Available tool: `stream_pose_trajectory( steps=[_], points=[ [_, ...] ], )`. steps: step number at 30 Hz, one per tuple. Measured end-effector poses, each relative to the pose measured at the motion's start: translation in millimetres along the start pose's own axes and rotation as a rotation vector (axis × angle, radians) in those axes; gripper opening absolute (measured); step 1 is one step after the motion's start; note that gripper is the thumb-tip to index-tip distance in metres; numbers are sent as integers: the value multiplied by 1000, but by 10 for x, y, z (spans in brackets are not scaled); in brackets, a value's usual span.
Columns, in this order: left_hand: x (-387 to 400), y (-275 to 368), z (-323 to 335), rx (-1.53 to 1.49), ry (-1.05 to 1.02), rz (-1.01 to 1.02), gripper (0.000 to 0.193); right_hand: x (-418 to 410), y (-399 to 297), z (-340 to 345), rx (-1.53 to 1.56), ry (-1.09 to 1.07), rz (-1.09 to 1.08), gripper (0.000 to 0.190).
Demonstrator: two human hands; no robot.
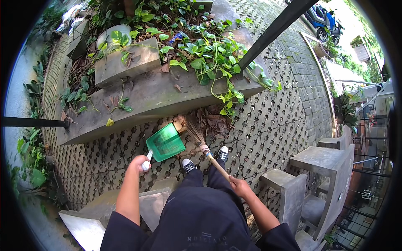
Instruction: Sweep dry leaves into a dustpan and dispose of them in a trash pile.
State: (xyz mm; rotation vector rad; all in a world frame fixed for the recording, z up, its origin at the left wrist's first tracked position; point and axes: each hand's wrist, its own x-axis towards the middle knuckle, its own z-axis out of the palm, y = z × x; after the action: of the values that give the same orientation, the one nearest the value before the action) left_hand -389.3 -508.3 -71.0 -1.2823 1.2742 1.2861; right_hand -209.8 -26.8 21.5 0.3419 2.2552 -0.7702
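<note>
My left hand [141,163] is closed around the white handle of a green plastic dustpan [166,142]. The pan's open side faces right, towards the broom, and little or nothing shows inside it. In my right hand [240,185] is the wooden handle of a stick broom [216,164]. Its splayed bristles [195,128] reach away from me to the near edge of a heap of dry brown leaves [213,120]. The heap lies on the pavers against a low concrete planter wall [176,105]. The dustpan and the bristles are a little apart.
Trailing green vines [216,66] spill over the planter, which also holds a concrete block [128,62] and a pale pot [113,36]. Dark metal posts [276,31] rise from it. Concrete seats [285,185] and a concrete table [320,160] stand at right. More concrete furniture [154,204] is behind my left arm.
</note>
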Motion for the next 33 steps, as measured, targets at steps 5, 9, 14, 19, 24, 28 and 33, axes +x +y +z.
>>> stream_pose_trajectory(
  steps=[5, 9, 14, 19, 24, 28, 33],
  points=[
    [-100, 451, 293, 158, 20, 5, 23, -425, -26, -81, 72, 34, 15, 40],
    [-130, 765, 384, 274, 9, 8, 23, -926, -78, -148, 192, 48, 137, 40],
    [-20, 995, 151, 177, -85, -88, 21, -1408, -241, -279, 205, 19, 286, 41],
    [-2, 1234, 269, 274, -14, -65, 21, -1725, -108, -103, 295, 219, 299, 41],
    [62, 1465, 323, 310, -40, -112, 13, -1836, -105, -118, 378, 184, 491, 42],
    [62, 1632, 442, 335, -45, -150, 7, -1895, 15, -108, 525, 206, 630, 41],
    [26, 1724, 356, 316, -69, -184, 13, -1528, 555, 95, 381, 333, 521, 36]
  ],
)
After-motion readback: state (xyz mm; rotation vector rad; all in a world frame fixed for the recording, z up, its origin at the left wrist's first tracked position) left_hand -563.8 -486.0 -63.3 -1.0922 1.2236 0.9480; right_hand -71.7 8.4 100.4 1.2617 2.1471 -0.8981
